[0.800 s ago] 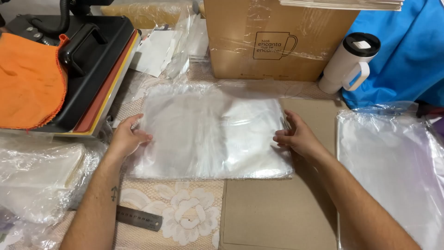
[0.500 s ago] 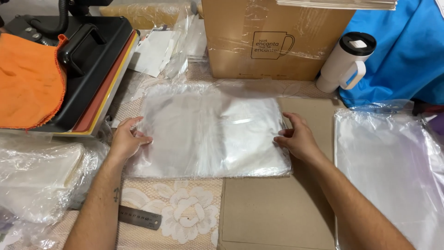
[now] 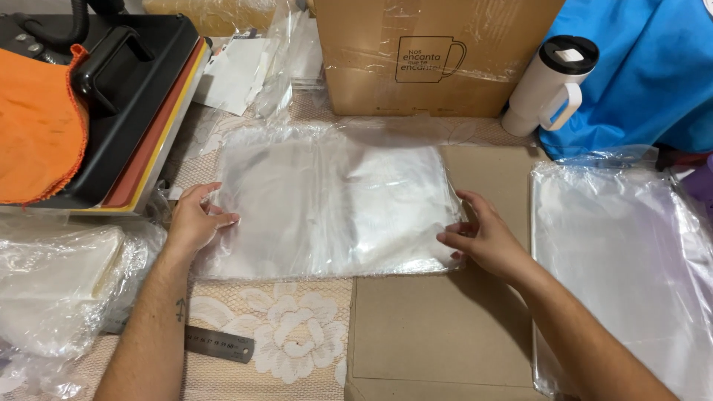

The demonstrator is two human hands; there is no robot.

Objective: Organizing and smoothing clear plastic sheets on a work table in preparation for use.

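lace cloth covers the desk (image 3: 297, 349). we have slid our left hand (image 3: 194, 223) and right hand (image 3: 486, 236), fingers spread flat, tighter against the clear bag stack (image 3: 334, 200) at mid-desk, squaring its 2 side edges.

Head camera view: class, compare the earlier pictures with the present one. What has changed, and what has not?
Little changed. The left hand and right hand shifted only slightly along the side edges of the clear plastic bag stack. Nothing was picked up or released; the stack stays flat.
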